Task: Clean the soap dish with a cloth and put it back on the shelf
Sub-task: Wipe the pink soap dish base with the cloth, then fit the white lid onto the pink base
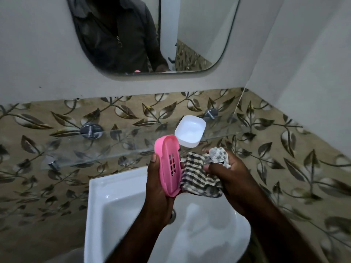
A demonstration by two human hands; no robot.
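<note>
Leaf-patterned tiles back a glass shelf [114,141] above a white sink [117,205]; over the sink the left hand [157,179] grips the pink dish [169,166] on edge, its slotted face turned toward the right hand [228,173]; that hand's fingers are curled round a bunched checked cloth [199,177], which touches the dish's edge; a white base [190,130] sits on the shelf just beyond both hands. Wiping looks to be the step in hand; next, I judge, the cloth must be pushed across the slots, then the dish lifted forward to the shelf.
</note>
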